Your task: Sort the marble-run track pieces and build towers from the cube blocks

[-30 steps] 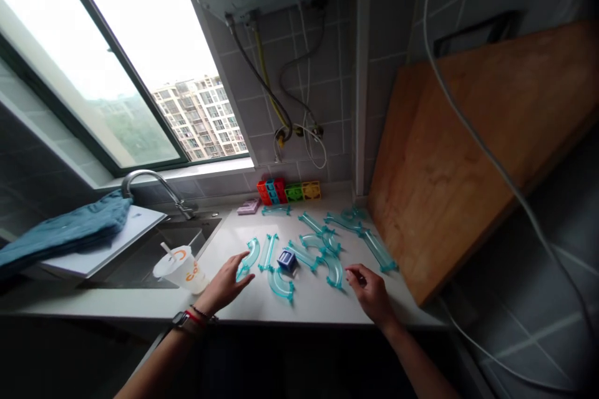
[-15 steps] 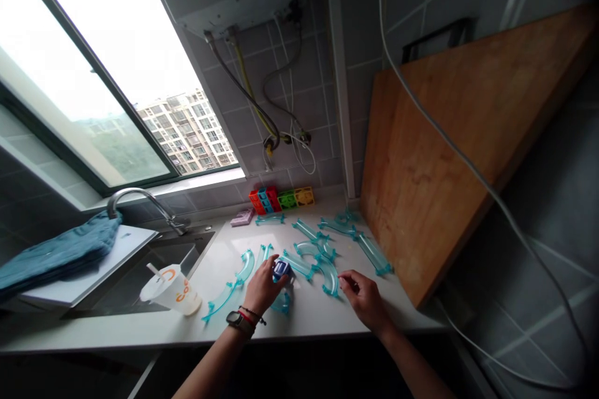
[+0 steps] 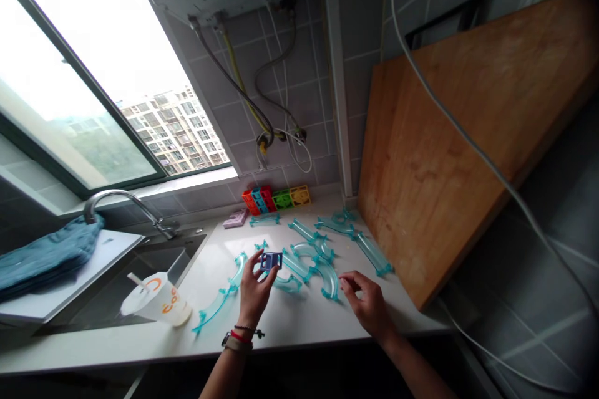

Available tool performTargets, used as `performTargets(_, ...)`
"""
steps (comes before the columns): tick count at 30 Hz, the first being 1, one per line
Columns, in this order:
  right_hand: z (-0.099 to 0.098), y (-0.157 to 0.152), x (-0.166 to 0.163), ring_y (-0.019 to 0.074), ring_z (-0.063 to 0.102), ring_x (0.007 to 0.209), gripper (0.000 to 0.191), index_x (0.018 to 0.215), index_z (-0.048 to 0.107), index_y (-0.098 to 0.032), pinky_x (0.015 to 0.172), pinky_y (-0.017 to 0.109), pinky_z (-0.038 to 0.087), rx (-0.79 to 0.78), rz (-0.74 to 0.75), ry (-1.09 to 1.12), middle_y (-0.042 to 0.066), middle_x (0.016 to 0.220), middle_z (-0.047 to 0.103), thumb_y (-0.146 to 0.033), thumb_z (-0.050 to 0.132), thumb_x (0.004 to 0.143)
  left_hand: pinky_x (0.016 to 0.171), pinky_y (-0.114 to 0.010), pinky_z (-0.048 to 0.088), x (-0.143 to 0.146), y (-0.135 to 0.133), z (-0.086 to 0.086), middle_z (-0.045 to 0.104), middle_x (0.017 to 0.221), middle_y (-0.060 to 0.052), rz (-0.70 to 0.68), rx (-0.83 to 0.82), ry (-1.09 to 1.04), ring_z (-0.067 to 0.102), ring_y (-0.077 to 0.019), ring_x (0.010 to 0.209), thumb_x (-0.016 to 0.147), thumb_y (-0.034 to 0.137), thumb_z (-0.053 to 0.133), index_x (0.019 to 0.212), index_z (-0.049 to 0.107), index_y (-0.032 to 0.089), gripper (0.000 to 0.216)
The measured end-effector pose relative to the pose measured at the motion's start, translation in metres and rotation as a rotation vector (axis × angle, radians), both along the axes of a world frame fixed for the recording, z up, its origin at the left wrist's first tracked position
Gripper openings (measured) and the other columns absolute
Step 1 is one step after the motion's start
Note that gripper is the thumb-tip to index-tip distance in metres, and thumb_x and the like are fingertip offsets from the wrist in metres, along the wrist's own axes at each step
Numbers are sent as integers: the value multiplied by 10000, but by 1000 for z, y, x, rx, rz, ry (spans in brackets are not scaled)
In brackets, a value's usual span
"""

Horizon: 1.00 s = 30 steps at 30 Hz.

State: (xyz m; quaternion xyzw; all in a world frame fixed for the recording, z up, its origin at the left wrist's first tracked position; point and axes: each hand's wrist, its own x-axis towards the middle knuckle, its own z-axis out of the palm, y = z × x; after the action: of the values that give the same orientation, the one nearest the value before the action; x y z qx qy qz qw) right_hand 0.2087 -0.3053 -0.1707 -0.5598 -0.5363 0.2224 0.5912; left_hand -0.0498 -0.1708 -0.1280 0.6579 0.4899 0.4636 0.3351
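Observation:
My left hand (image 3: 255, 293) pinches a small dark blue hollow block (image 3: 271, 261) between thumb and fingers, above the counter. Below and behind the block lies a translucent teal track piece (image 3: 287, 283). My right hand (image 3: 367, 302) is closed, with fingertips together beside a curved teal track piece (image 3: 329, 280); anything inside them is hidden. More teal pieces, straight and curved, lie around both hands: a straight one (image 3: 373, 254) at the right, and a joined curved run (image 3: 218, 308) at the left.
A row of coloured blocks (image 3: 276, 199) stands at the wall beside a pink box (image 3: 235, 219). At the left, a lidded drink cup (image 3: 159, 300) with a straw stands near the sink (image 3: 107, 287). A large wooden board (image 3: 449, 131) leans at the right, crossed by a hanging cable.
My left hand has lifted and turned the blue block, showing its hollow face and uncovering the teal piece beneath. My right hand has barely moved. The view has shifted slightly.

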Motion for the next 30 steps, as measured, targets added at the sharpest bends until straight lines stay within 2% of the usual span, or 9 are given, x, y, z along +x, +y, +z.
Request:
performTargets(4, 22, 3, -37, 236, 661, 993, 178, 1097, 693, -232, 915, 372, 543, 158, 66, -261, 75, 1036, 691, -206, 560, 982, 848, -388, 639, 0, -4, 1, 595, 1292, -130, -1, -80, -134, 765, -269, 989, 834, 475, 783, 1406, 514, 235, 676)
performTargets(7, 35, 18, -73, 319, 569, 1241, 387, 1270, 653, -250, 1054, 478, 486, 150, 117, -496, 115, 1358, 606, -202, 691, 888, 883, -411, 636, -1, -11, 6, 597, 1322, -118, -13, -193, -296, 743, -286, 1063, 799, 447, 821, 1380, 540, 251, 675)
performTargets(9, 37, 31, -90, 348, 538, 1290, 611, 1440, 542, -223, 1068, 506, 473, 79, 81, -538, 151, 1440, 560, -216, 732, 858, 920, -444, 627, -3, -16, 10, 608, 1336, -120, -44, -268, -368, 710, -308, 1149, 821, 437, 801, 1380, 532, 253, 647)
performTargets(11, 33, 42, -99, 329, 582, 1229, 631, 1470, 516, -217, 1031, 481, 495, -10, 51, -529, 148, 1382, 606, -210, 721, 874, 956, -491, 611, -7, -19, 12, 640, 1320, -128, -79, -345, -425, 695, -325, 1188, 861, 430, 754, 1386, 505, 251, 608)
performTargets(15, 20, 51, -101, 256, 657, 1040, 204, 1112, 715, -234, 901, 384, 527, -99, 105, -583, 73, 1118, 704, -164, 624, 943, 984, -567, 590, -14, -18, 14, 699, 1296, -122, -117, -440, -522, 698, -352, 1200, 905, 417, 666, 1304, 515, 265, 453)
performTargets(18, 12, 49, -101, 234, 650, 1003, 198, 1017, 725, -212, 865, 351, 521, -103, 111, -651, 72, 1064, 703, -102, 577, 945, 988, -594, 587, -19, -17, 15, 700, 1338, -71, -137, -486, -594, 665, -367, 1259, 930, 428, 583, 1146, 604, 276, 265)
performTargets(22, 7, 51, -102, 245, 625, 1042, 254, 1039, 729, -210, 874, 357, 533, -108, 130, -687, 80, 1094, 693, -53, 582, 905, 985, -588, 596, -30, -28, 20, 738, 1262, -8, -36, -480, -666, 637, -346, 1303, 921, 398, 589, 1072, 661, 303, 192)
performTargets(27, 16, 50, -98, 303, 548, 1240, 327, 1232, 694, -182, 1063, 447, 499, -3, 117, -560, 128, 1285, 645, -149, 637, 912, 924, -432, 638, -51, -72, 21, 739, 1243, -49, 171, -422, -557, 664, -327, 1257, 792, 490, 801, 1202, 664, 280, 481)
performTargets(30, 30, 30, -94, 298, 569, 1217, 409, 1331, 648, -210, 1100, 477, 478, 49, 162, -350, 117, 1259, 662, -199, 650, 923, 839, -378, 653, -60, -103, 11, 760, 1207, -82, 203, -455, -407, 716, -345, 1154, 677, 530, 893, 1266, 646, 269, 690)
